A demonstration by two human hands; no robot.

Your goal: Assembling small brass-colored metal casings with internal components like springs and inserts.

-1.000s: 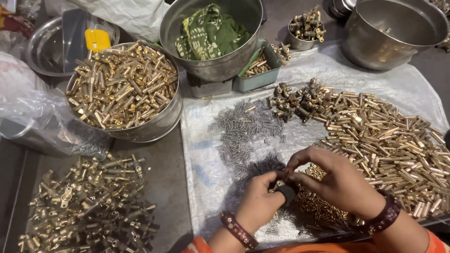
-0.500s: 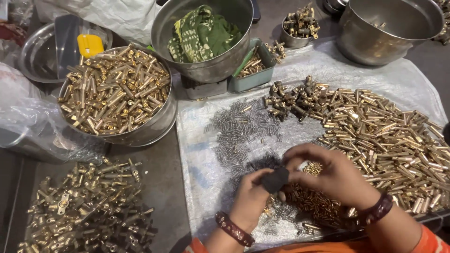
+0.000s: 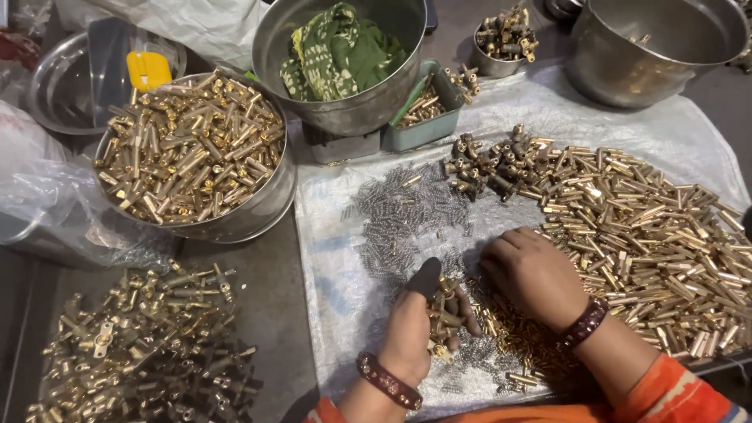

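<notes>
— What is gripped by the left hand (image 3: 411, 333)?
— Brass parts (image 3: 443, 313), near the sheet's (image 3: 337, 266) front edge.
— And the right hand (image 3: 533, 274)?
— It is laid palm-down, fingers curled, on loose brass pins (image 3: 517, 337); any grip cannot be told.

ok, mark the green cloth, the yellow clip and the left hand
green cloth (image 3: 338, 53), head view, middle of the folds in the steel pot
yellow clip (image 3: 147, 69), head view, flat face
left hand (image 3: 413, 333), head view, back of hand

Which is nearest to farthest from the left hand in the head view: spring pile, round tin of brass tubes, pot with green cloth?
From the left hand:
1. Spring pile, just above it on the plastic sheet.
2. Round tin of brass tubes, up and left.
3. Pot with green cloth, at the top.
</notes>
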